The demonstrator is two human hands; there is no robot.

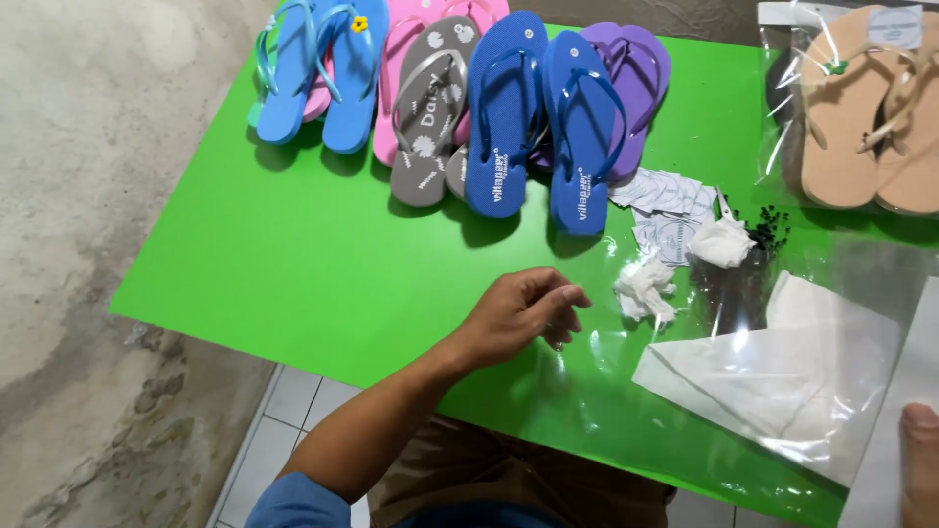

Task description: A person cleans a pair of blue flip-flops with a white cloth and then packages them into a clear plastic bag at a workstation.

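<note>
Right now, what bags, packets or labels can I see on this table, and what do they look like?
Clear plastic bag, top right: holds tan flip-flops, white label at top.
Flat clear bag, right, beside the left hand: white folded sheet inside.
Small paper tags, below the purple flip-flops: a white-grey heap.

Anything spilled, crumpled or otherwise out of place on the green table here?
Yes. Small black specks lie scattered near the right edge of the green table, beside two crumpled white paper wads. The sandals overlap loosely rather than sitting in neat pairs.

Right hand (919,464) cut off at the edge (only a thumb), tan sandals (871,108) cropped too
</note>
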